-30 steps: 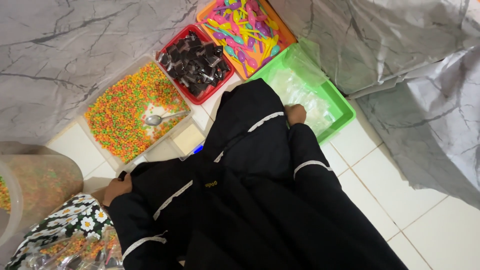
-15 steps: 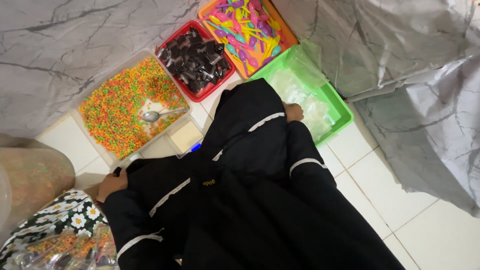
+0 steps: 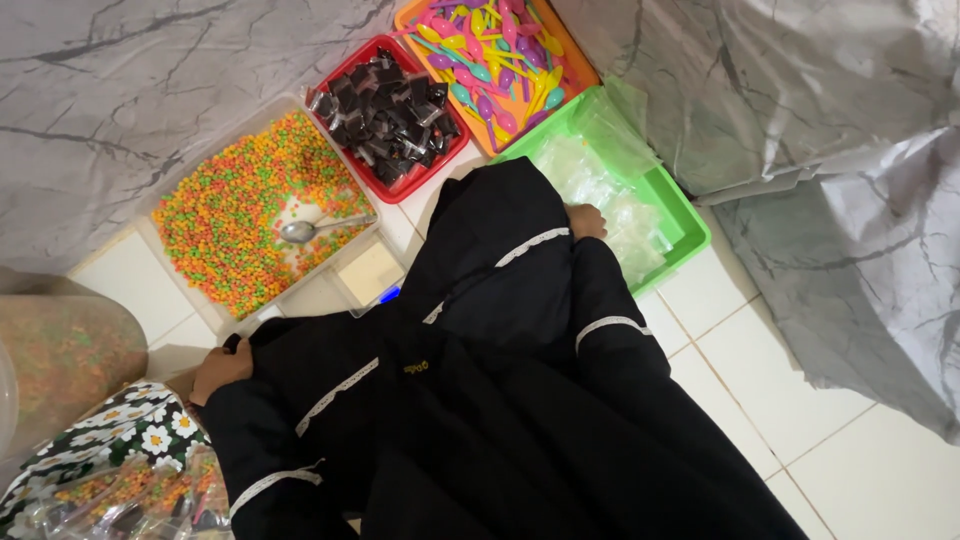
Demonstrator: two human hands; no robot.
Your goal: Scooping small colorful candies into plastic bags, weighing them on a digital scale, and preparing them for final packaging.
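My right hand [image 3: 586,220] pokes out of a black sleeve with white trim and rests on the clear plastic bags [image 3: 610,195] in the green tray [image 3: 690,235]. Its fingers are mostly hidden by the sleeve. At the lower left, my left hand [image 3: 218,368] lies curled beside a floral cloth [image 3: 130,435], just below a clear container of small multicoloured pellets [image 3: 235,215]. A metal spoon [image 3: 320,229] lies in those pellets. Whether the left hand holds anything is not visible.
A red tray of dark wrapped sweets [image 3: 390,115] and an orange tray of coloured plastic spoons [image 3: 495,55] stand at the back. A large clear jar [image 3: 60,360] stands at the left, filled bags [image 3: 120,495] lie at the bottom left, and grey marbled sheeting [image 3: 850,200] is on the right.
The view has shifted slightly. My left hand has slid a little toward the floral cloth, while my right hand has stayed on the bags in the green tray.
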